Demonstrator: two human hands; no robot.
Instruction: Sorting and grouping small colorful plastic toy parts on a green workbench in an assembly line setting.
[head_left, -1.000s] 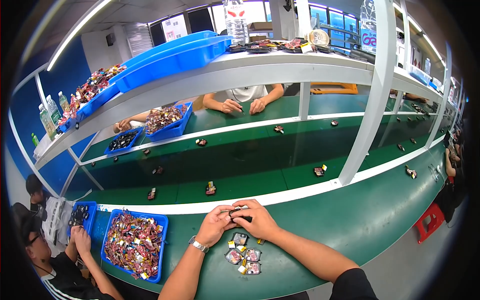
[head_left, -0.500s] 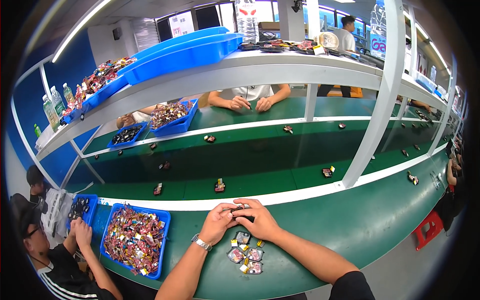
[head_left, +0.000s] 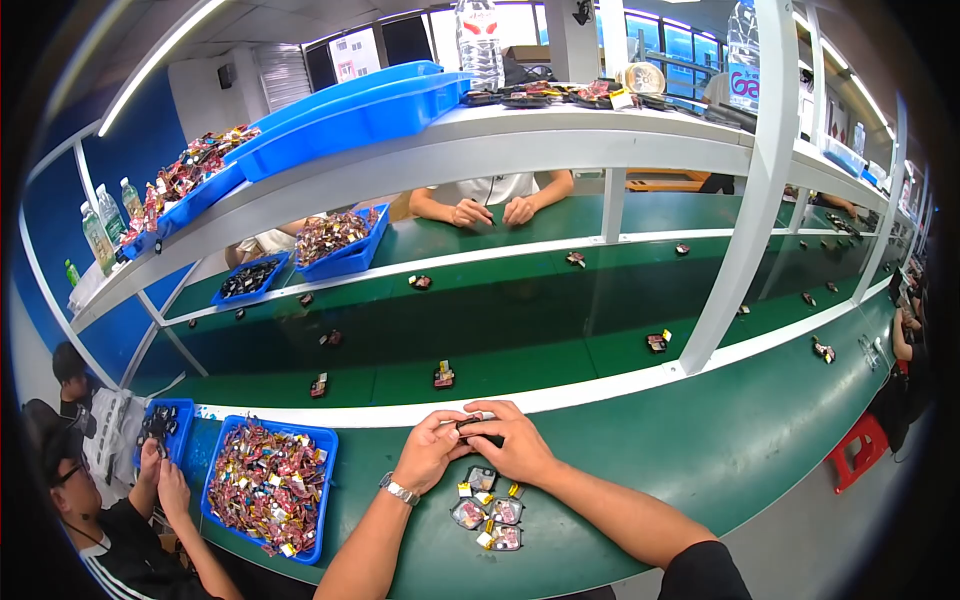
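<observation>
Close together over the near green worktop, my left hand (head_left: 424,460) and my right hand (head_left: 518,446) both grip one small black plastic casing (head_left: 492,439). Fingers of both hands cover most of it, so its inside is hard to make out. My left hand wears a metal watch. Just below my hands lies a cluster of small dark-rimmed casings (head_left: 506,512), with reddish and pale parts in them and white-and-yellow pieces beside them. Left of my left arm stands a blue tray (head_left: 328,470) heaped with small reddish circuit parts with white and yellow pieces.
Beyond a white rail, a green conveyor belt (head_left: 540,370) carries spaced-out small units (head_left: 444,374). A white post (head_left: 738,230) and overhead shelf (head_left: 560,150) with blue trays cross the view. At left, a co-worker's hands (head_left: 160,480) work by a smaller blue tray; another person sits opposite.
My hands stay around the black casing, with slight finger movement. Units on the near belt have shifted a little right. The left co-worker's hands have moved apart slightly. The whole view has turned a little.
</observation>
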